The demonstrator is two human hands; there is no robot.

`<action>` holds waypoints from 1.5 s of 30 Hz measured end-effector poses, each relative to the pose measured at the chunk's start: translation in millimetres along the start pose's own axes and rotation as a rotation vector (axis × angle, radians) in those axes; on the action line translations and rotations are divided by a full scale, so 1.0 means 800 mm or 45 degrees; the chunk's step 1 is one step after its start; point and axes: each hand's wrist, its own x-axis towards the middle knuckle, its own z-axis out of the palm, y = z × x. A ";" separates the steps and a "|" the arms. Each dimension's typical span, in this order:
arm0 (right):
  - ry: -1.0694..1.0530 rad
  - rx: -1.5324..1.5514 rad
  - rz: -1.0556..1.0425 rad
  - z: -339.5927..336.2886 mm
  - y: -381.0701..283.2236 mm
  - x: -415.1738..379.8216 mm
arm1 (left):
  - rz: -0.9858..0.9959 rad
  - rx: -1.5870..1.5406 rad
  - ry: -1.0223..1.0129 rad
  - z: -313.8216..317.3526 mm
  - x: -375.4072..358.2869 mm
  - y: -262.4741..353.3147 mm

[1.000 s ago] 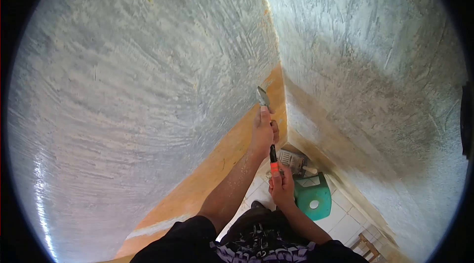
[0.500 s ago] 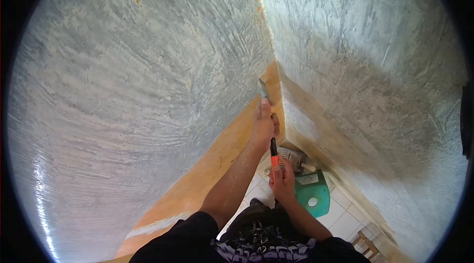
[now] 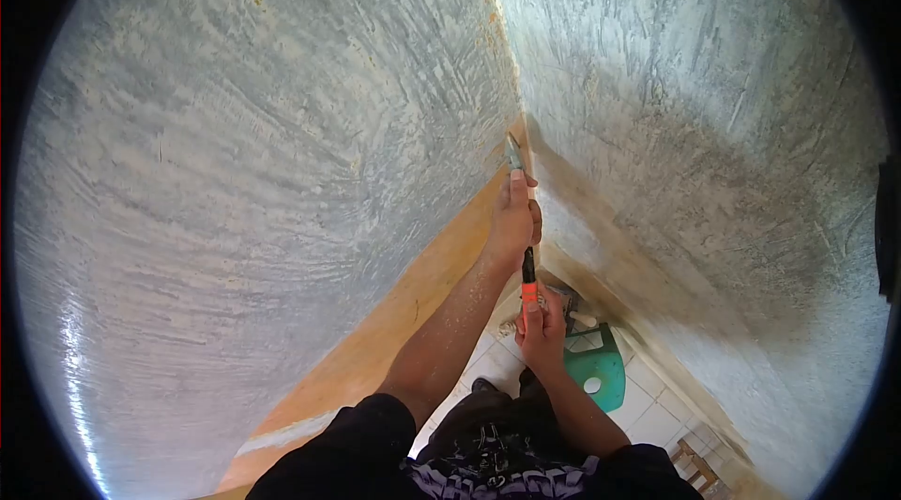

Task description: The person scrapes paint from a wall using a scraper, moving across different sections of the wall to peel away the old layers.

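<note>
Both of my hands hold one scraper (image 3: 513,153) with a narrow grey blade and a black and orange handle. My left hand (image 3: 513,220) is closed around its upper part, thumb lying along it just below the blade. Lower down, my right hand (image 3: 542,333) grips the orange part of the handle. The blade tip lies at the left wall beside the corner, where grey textured plaster (image 3: 375,143) meets an orange-painted band (image 3: 441,261). My left fingers cover the middle of the tool.
A second grey plastered wall (image 3: 676,143) rises close on the right. Below, on the white tiled floor (image 3: 652,420), stands a green plastic stool (image 3: 610,378) with objects beside it in the corner. A wooden piece (image 3: 694,464) shows at lower right.
Both hands and the scraper have shifted slightly right, and the blade has moved up toward the corner. The scraper now stands more upright in view.
</note>
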 end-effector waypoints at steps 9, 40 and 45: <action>0.024 -0.013 -0.058 -0.003 -0.010 0.013 | -0.051 0.003 0.001 0.014 0.014 0.007; -0.734 -0.509 0.433 -0.095 -0.043 -0.053 | -0.042 -0.174 0.059 -0.126 -0.208 -0.031; -0.765 -0.538 0.631 -0.087 -0.049 -0.004 | 0.008 -0.127 0.123 -0.154 -0.220 -0.031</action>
